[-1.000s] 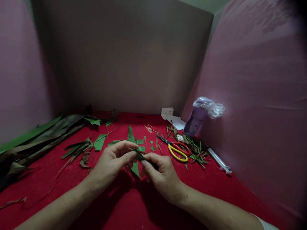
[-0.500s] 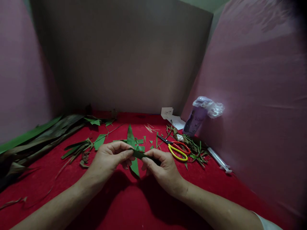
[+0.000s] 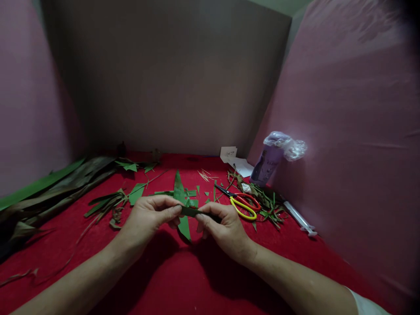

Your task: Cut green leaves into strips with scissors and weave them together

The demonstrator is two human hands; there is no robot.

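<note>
Between my two hands a narrow, dark green leaf strip (image 3: 190,211) is stretched roughly level. My left hand (image 3: 152,214) pinches its left end between thumb and fingers. On the right part of the strip, my right hand (image 3: 225,227) is closed in the same way, hiding some of it. Just behind the strip, a long pointed green leaf piece (image 3: 179,186) runs from back to front, and its lower tip shows below my fingers. Small cut leaf pieces (image 3: 192,203) lie close beside it on the red cloth.
Scissors (image 3: 241,204) with red and yellow handles lie right of my hands, near a pile of leaf scraps (image 3: 271,205). Farther right are a syringe (image 3: 300,221) and a purple bottle (image 3: 267,162). Toothpicks (image 3: 205,176) lie behind, and long leaves (image 3: 65,181) cover the left side.
My right hand has slid slightly to the right along the strip, so a longer stretch shows between my fingers. My left hand has hardly moved.
</note>
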